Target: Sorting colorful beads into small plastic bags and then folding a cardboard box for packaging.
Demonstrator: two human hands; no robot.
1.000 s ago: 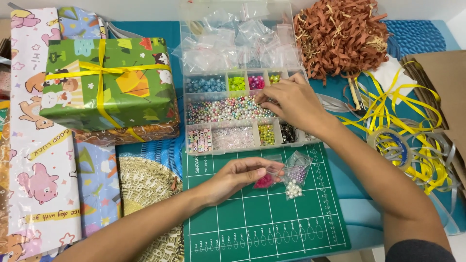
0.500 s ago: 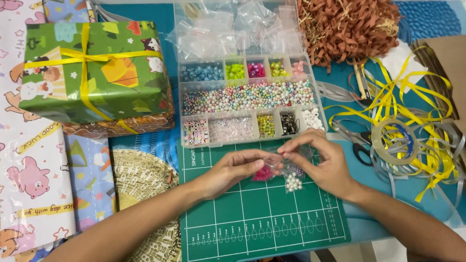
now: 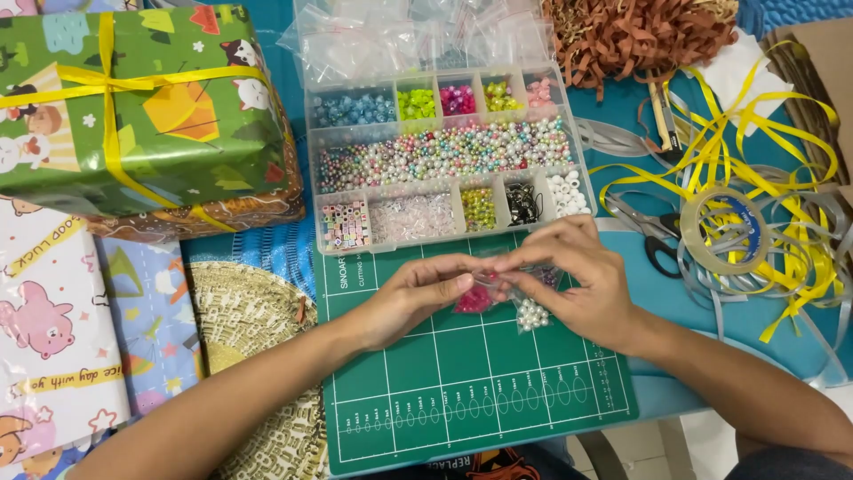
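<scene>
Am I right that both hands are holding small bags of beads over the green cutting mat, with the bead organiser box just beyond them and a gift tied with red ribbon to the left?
Almost. In the head view the gift is tied with yellow ribbon, not red. The rest stands: left hand and right hand hold small bead bags over the green cutting mat, bead organiser box just beyond.

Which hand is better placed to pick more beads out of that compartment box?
Probably the right hand. It sits closer to the bead box, just below its front row, gripping the small bags with fingertips only. The left hand lies farther back and steadies the bags.
</scene>
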